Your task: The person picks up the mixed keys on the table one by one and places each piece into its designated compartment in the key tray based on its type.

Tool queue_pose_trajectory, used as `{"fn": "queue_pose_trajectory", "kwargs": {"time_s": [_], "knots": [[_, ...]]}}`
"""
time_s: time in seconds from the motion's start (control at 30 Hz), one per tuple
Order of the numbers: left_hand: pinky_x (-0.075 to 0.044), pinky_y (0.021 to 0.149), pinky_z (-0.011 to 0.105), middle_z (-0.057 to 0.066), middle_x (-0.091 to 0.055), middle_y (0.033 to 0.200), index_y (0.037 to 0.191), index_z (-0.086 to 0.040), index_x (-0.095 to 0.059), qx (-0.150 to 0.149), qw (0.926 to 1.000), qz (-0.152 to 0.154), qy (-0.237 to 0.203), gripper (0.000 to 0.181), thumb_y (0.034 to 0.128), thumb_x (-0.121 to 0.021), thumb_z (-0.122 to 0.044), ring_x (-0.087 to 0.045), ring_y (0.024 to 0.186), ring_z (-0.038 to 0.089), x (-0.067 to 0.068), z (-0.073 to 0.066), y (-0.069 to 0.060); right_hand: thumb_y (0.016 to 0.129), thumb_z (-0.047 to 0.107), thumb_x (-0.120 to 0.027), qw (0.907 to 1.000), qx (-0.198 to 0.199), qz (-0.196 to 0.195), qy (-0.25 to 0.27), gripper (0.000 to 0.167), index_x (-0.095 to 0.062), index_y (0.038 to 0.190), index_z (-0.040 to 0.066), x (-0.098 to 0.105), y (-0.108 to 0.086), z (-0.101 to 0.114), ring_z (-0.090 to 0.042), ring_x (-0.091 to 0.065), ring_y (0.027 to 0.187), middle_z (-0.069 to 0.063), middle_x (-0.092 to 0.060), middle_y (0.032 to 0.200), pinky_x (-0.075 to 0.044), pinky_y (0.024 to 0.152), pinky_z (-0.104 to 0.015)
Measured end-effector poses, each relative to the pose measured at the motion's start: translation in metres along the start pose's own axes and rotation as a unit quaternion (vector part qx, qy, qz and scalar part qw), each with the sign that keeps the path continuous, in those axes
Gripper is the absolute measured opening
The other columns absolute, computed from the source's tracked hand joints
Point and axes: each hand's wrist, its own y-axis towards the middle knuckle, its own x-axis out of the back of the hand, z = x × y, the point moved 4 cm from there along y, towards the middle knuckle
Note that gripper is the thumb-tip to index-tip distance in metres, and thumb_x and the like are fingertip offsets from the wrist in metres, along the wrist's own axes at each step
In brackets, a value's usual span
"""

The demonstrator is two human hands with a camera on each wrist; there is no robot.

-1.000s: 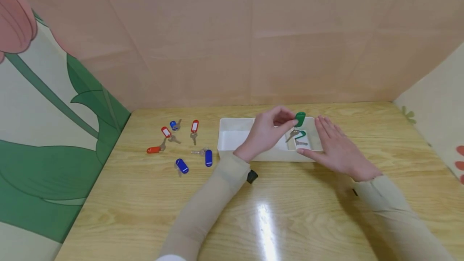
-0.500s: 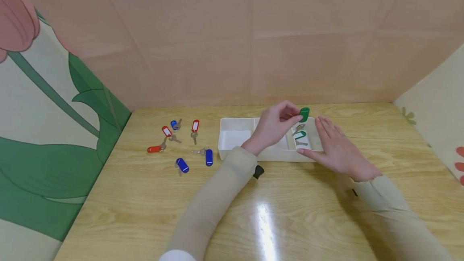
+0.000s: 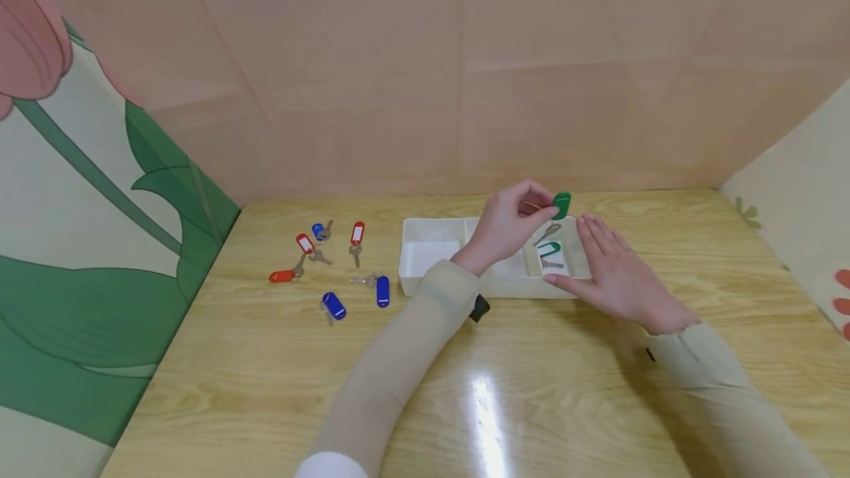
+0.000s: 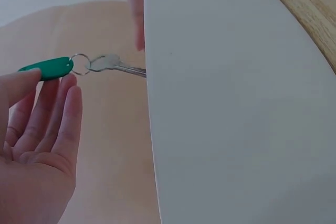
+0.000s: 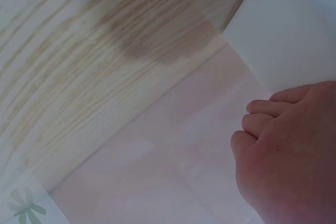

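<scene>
My left hand [image 3: 508, 223] pinches a green key tag [image 3: 561, 205] between thumb and fingers. From its ring dangles a metal key [image 4: 107, 63], above the right compartment of a white divided box [image 3: 432, 285]. Inside that compartment lies another green-rimmed key tag [image 3: 549, 248] with a key beside it. My right hand [image 3: 614, 275] rests against the box's right end, its fingers straight along the far side and its thumb at the front rim. In the left wrist view, the box's wall hides the tip of the dangling key.
Left of the box on the wooden table [image 3: 265, 367] lie several keys with tags, among them a red tag [image 3: 358, 232], an orange-red tag [image 3: 282, 276] and a blue tag [image 3: 382, 291]. A pinkish wall covering [image 3: 372, 94] rises behind the table.
My left hand has shifted right and slightly away from me, carrying the green key tag and its key over the right compartment. The right hand has stayed at the box's end.
</scene>
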Motion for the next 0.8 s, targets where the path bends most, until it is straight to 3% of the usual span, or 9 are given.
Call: {"fn": "queue_pose_trajectory", "kwargs": {"time_s": [0.37, 0.8], "knots": [[-0.052, 0.08, 0.013, -0.002, -0.072, 0.1, 0.107, -0.006, -0.068, 0.006, 1.0, -0.006, -0.002, 0.013, 0.0965, -0.073, -0.012, -0.066, 0.085, 0.002, -0.006, 0.0, 0.009, 0.095, 0.067, -0.056, 1.0, 0.0, -0.001, 0.006, 0.109, -0.005, 0.159, -0.006, 0.001, -0.001, 0.002, -0.042, -0.006, 0.152, -0.023, -0.002, 0.167, -0.004, 0.122, -0.051], [-0.052, 0.079, 0.013, -0.003, -0.071, 0.099, 0.105, -0.007, -0.068, 0.018, 0.9998, 0.005, 0.002, 0.011, 0.096, -0.073, -0.011, -0.065, 0.085, 0.002, -0.012, 0.005, 0.01, 0.094, 0.068, -0.056, 1.0, -0.005, 0.004, 0.001, 0.11, -0.005, 0.159, -0.005, 0.002, -0.001, 0.002, -0.042, -0.006, 0.152, -0.024, -0.002, 0.167, -0.005, 0.122, -0.053]]}}
